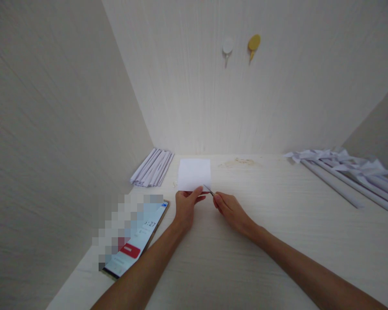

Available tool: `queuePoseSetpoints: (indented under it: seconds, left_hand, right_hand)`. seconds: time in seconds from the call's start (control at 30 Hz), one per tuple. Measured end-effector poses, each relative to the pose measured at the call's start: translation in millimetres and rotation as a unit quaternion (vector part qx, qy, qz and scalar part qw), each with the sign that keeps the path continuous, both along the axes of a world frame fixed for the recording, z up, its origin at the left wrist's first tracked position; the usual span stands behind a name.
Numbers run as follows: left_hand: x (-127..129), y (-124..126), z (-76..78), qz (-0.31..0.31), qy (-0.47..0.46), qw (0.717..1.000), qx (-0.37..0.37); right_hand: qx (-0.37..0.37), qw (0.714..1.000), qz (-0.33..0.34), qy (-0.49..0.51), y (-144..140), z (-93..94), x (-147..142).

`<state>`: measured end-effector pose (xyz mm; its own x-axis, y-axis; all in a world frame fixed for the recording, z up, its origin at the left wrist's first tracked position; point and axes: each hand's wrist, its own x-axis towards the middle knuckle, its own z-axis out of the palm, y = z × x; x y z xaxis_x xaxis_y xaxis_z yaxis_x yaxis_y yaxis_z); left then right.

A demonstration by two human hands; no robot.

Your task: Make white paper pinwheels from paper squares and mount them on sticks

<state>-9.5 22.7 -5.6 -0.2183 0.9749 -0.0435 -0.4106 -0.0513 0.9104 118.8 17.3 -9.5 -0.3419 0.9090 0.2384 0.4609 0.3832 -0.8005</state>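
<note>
A white sheet of paper (194, 173) stands out from my left hand (185, 209), whose thumb pinches its lower edge near the right corner. Between the fingers of my right hand (229, 209) is a thin pointed metal tool (209, 190). Its tip lies over the paper's lower right corner. The tool's handle is hidden in my fingers, so I cannot tell whether it is a pair of scissors or a blade.
A phone (139, 241), partly blurred, lies left of my left forearm. Behind it is a bundle of folded paper strips (152, 168). Rolled paper sticks (352, 176) with ragged ends lie at the right. White (227, 45) and yellow hooks (254, 43) are on the back wall.
</note>
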Motion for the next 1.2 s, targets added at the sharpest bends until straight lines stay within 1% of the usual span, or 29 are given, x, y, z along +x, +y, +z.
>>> queuePoseSetpoints:
  seconds: [0.2, 0.43, 0.57, 0.83, 1.2]
  left_hand:
    - [-2.1, 0.9, -2.5, 0.020, -0.010, 1.000, 0.002]
    - [-1.1, 1.8, -4.1, 0.040, 0.020, 0.999, 0.006]
    - [0.3, -0.2, -2.3, 0.032, 0.035, 0.999, 0.000]
    - [2.1, -2.2, -1.6, 0.023, 0.043, 0.999, 0.001]
    - [3.1, -3.2, -0.3, 0.026, 0.037, 0.999, -0.005]
  right_hand:
    - [0.001, 1.000, 0.002, -0.005, 0.1, 0.0, -0.4]
    - [-0.016, 1.000, -0.002, 0.015, 1.6, -1.0, -1.4]
    - [-0.029, 0.999, -0.007, 0.024, 1.5, 0.8, -0.5]
    - [-0.033, 0.999, -0.007, 0.028, 0.0, 1.3, 0.2]
    - [-0.018, 1.000, -0.012, 0.016, -0.1, 1.5, -0.6]
